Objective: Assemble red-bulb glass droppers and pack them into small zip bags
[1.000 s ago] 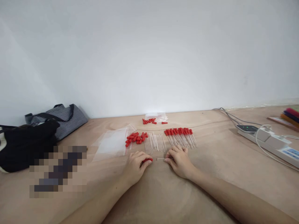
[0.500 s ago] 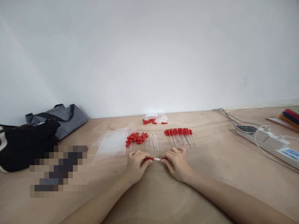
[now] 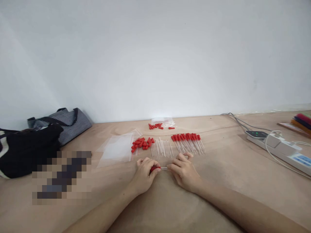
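Inspected from my station: left hand (image 3: 143, 176) closed on a red bulb (image 3: 153, 169); right hand (image 3: 186, 173) pinching a clear tube (image 3: 164, 168). Tube lies between both sets of fingertips, long axis left to right, in line with the bulb's mouth; neither hand clearly nearer.

No legible text — only a blue label (image 3: 303, 159) on the power strip (image 3: 284, 156), perhaps printed, too small.

Both hands (image 3: 163, 171) low ctr, fingertips pinched, forearms angled in.
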Demonstrator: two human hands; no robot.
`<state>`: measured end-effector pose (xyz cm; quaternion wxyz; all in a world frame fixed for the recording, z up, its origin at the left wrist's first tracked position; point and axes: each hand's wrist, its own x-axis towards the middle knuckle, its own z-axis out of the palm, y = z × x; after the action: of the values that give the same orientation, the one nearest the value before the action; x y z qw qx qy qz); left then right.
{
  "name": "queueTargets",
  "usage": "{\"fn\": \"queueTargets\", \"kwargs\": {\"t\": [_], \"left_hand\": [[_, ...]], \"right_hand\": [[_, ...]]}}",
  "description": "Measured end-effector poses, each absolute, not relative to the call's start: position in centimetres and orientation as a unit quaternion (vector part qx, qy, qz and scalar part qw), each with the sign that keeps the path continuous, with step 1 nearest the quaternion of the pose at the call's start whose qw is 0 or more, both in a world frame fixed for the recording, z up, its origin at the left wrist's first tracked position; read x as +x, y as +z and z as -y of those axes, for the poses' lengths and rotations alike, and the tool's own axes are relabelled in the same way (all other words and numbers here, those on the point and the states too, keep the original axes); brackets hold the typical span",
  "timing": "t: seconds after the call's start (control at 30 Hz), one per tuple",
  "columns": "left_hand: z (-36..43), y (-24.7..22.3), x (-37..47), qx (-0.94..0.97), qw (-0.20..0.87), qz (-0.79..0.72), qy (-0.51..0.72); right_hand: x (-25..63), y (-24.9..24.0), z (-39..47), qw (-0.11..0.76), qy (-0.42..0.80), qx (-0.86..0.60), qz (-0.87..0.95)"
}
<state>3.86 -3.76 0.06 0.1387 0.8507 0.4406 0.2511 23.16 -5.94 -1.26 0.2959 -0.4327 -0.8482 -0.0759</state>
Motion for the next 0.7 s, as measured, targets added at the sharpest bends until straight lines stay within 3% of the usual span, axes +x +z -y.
{"fn": "queueTargets", "kwargs": {"t": [0.13,0.43,0.7], "left_hand": [[3.8,0.0,3.9,0.86,0.115,-0.428,0.254],[4.4,0.4,4.3,0.868,0.07,-0.395,0.292],[4.6,0.6,4.2,0.881,0.045,-0.378,0.28]], "right_hand": [[22.9,-1.1,6.1,0.295,-0.094,-0.431,0.848],[22.3,-0.1,6.5,0.322,0.058,-0.474,0.817],[21.9,0.3,6.4,0.307,0.082,-0.471,0.823]]}}
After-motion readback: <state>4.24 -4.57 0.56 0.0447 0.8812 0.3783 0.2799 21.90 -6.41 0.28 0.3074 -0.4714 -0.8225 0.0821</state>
